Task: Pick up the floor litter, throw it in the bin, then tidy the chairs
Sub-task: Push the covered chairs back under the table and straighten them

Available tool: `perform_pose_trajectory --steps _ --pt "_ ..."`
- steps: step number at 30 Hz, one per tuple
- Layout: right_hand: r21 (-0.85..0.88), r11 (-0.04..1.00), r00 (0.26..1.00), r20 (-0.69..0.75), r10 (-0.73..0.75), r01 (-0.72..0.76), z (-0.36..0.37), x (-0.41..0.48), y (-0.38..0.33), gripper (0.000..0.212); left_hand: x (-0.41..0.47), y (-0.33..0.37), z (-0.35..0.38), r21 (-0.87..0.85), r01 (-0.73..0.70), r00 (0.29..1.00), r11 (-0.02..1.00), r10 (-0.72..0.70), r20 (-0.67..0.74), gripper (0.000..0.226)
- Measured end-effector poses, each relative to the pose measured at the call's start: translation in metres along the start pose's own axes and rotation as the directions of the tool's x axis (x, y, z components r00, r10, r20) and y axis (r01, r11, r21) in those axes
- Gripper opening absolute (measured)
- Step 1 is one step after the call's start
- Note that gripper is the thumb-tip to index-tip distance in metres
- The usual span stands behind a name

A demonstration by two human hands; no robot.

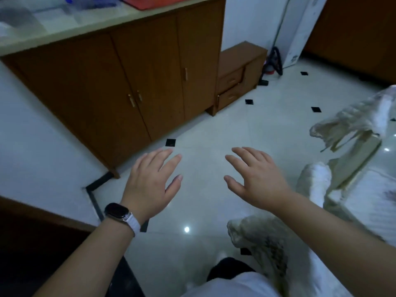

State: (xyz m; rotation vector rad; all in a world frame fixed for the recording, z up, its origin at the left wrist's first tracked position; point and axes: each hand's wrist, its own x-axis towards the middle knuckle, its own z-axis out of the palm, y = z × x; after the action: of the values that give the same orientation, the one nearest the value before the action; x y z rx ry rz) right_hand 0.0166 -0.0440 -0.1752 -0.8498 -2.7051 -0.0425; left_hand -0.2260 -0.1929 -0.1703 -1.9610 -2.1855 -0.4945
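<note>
Above the pale floor (pixel 203 129), the left hand (pixel 150 183) and right hand (pixel 257 181) hover apart, fingers spread, holding nothing. Blurred cream-covered chairs (pixel 351 125) stand at right, a cabinet (pixel 120 82) beyond; no litter identifiable.

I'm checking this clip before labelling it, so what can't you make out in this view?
- Items on the counter: blurred, cut by the top edge.
- Pale carved furniture at right: motion-blurred, cut by the right edge.
- Bin and litter: none in view.
- Left hand, right hand: open, empty.
</note>
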Motion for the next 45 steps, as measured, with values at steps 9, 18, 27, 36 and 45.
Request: perform_pose_trajectory --steps 9,18,27,36,45 --pt "0.060 0.984 0.986 0.016 0.168 -0.169 0.076 0.087 0.081 0.052 0.142 -0.034 0.074 -0.003 -0.126 0.982 0.992 0.125 0.144 0.049" --pt "0.045 0.948 0.947 -0.055 0.318 -0.316 0.072 0.160 0.178 0.049 0.307 -0.031 0.102 -0.030 -0.266 0.950 0.964 0.267 0.162 0.048" --pt "-0.053 0.799 0.800 -0.098 0.592 -0.598 0.049 0.131 0.237 0.047 0.413 0.023 0.161 -0.220 -0.570 0.798 0.792 0.597 0.083 0.046" --pt "-0.225 0.408 0.451 -0.188 0.873 -0.885 0.024 0.090 0.224 0.050 0.474 0.105 0.215 -0.456 -0.795 0.461 0.401 0.887 -0.026 0.045" --pt "-0.290 -0.047 0.038 -0.279 0.959 -0.956 0.023 0.065 0.139 0.049 0.467 0.163 0.246 -0.603 -0.798 0.105 -0.025 0.978 -0.179 0.045"
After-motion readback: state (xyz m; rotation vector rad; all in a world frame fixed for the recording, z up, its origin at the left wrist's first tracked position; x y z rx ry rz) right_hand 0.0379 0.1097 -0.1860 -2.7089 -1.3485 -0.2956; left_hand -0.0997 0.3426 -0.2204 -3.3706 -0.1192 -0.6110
